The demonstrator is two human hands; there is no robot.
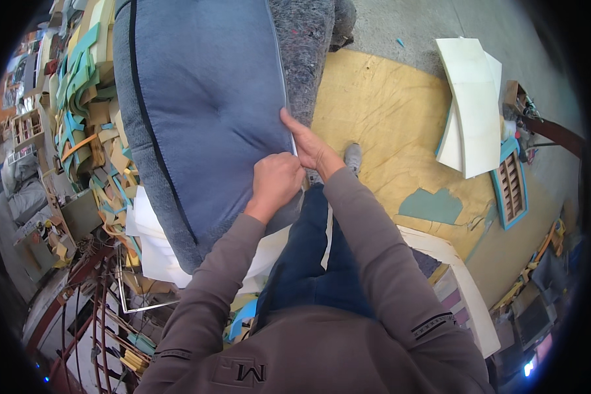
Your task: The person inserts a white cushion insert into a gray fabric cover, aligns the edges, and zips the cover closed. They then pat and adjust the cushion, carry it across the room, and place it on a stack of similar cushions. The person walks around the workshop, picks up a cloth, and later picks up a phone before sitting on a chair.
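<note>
Blue cushion (203, 125) partly out of frame

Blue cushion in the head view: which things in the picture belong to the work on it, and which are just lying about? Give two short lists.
In use, judging by contact:
blue cushion
left hand, closed at its edge
right hand, touching its edge

Apparently lying about:
white panels
piled scraps
blue-edged slotted frame

Black bands (433, 323) trim the brownish top (322, 351) worn with navy trousers (318, 289).
</note>
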